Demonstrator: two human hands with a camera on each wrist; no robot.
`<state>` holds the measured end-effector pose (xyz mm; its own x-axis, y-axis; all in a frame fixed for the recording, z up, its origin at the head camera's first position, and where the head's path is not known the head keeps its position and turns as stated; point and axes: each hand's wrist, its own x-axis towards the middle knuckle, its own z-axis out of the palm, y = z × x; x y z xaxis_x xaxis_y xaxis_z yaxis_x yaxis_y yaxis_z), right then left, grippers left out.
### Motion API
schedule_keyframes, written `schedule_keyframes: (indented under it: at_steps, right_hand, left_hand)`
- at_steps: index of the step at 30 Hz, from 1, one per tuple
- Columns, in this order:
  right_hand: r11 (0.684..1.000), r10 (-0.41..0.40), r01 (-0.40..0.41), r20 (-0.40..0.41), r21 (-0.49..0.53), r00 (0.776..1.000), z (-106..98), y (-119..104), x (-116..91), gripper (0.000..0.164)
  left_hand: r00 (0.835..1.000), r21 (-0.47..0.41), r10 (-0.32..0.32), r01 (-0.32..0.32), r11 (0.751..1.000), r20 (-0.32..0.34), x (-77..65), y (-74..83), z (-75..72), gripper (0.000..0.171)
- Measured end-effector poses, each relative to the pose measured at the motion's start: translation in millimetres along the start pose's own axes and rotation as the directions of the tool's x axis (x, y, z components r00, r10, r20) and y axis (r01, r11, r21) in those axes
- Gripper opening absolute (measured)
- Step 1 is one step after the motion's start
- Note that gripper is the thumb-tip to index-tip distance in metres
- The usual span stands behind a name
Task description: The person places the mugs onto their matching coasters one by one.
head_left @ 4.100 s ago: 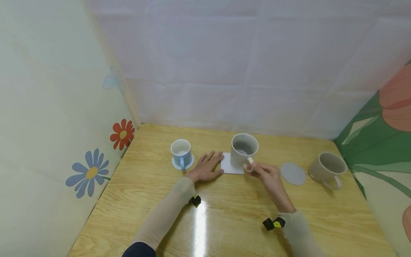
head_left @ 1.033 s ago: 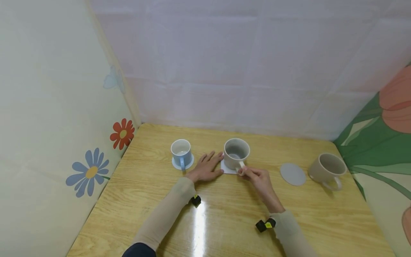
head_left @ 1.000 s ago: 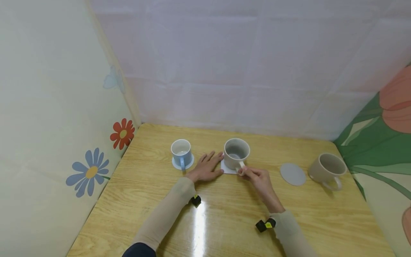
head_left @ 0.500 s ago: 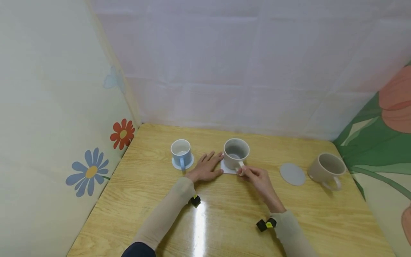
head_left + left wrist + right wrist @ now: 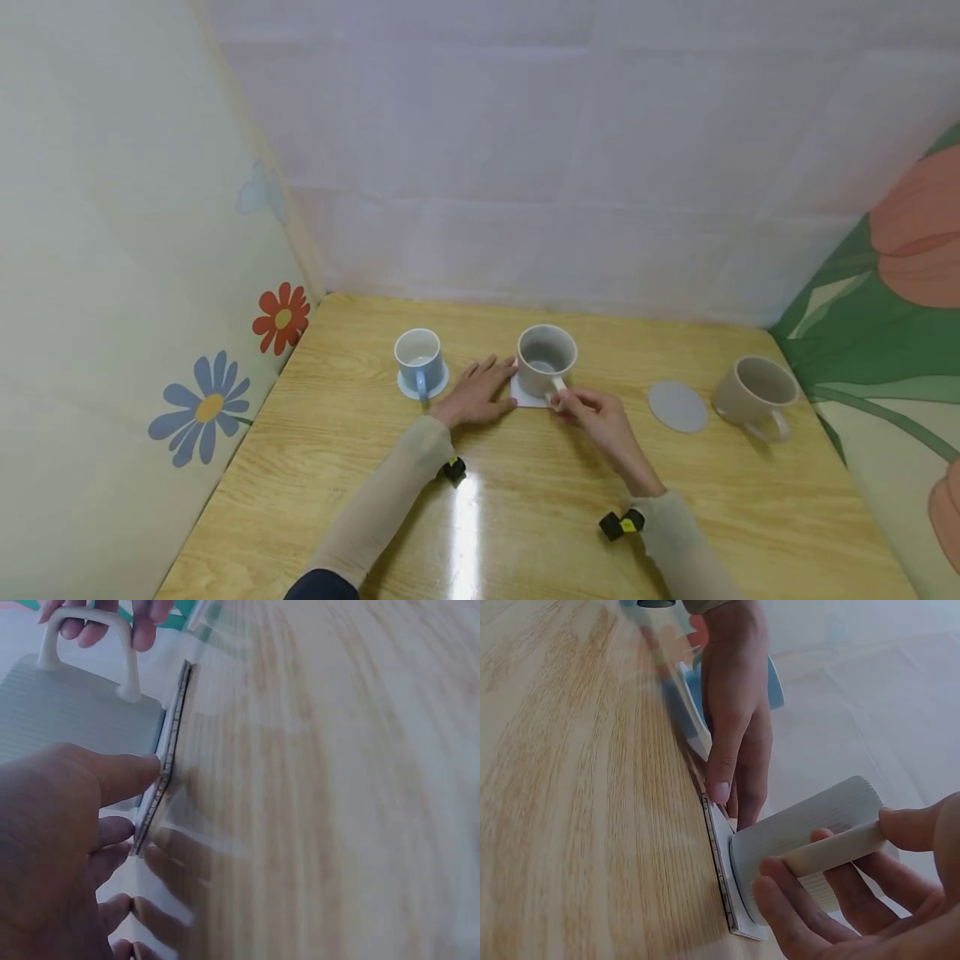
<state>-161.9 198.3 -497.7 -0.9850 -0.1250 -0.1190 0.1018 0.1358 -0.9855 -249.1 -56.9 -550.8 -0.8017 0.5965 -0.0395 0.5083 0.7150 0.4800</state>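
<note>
The handle of the ribbed grey mug is pinched by the right hand. The mug is stood upright on a square white coaster, whose edge is touched by the left hand, laid out with nothing grasped; how firmly it is pressed cannot be told. A blue mug is set on a round coaster to the left, a grey disc and beige mug to the right.

Middle mug on coaster, between left mug and right mug.
</note>
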Motion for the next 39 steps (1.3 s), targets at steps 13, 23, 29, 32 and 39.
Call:
schedule_keyframes:
  at_steps: [13, 23, 29, 32, 39]
  right_hand:
    - [0.995, -0.062, 0.058, -0.047, -0.076, 0.997, -10.4, -6.4, -11.7, 0.042]
    - [0.985, -0.106, 0.099, -0.040, -0.144, 0.994, -24.2, -12.6, -18.4, 0.046]
    - [0.961, -0.171, 0.153, -0.061, -0.231, 0.983, -36.3, -15.9, -22.4, 0.041]
    - [0.942, -0.184, 0.154, -0.075, -0.299, 0.980, -43.4, -18.1, -25.5, 0.041]
    - [0.901, -0.204, 0.133, -0.132, -0.413, 0.970, -59.0, -23.6, -32.7, 0.043]
  left_hand:
    - [0.997, -0.034, 0.020, -0.022, 0.999, -0.077, 1.5, -2.1, -8.8, 0.065]
    - [0.993, -0.074, -0.002, -0.007, 0.997, -0.121, -5.0, 23.1, -34.8, 0.063]
    - [0.985, -0.104, 0.005, -0.023, 0.994, -0.172, -5.7, 29.7, -41.2, 0.061]
    - [0.983, -0.118, 0.005, -0.027, 0.993, -0.184, -6.8, 33.0, -44.2, 0.063]
    - [0.977, -0.082, 0.009, -0.027, 0.996, -0.214, -4.6, 37.1, -48.2, 0.063]
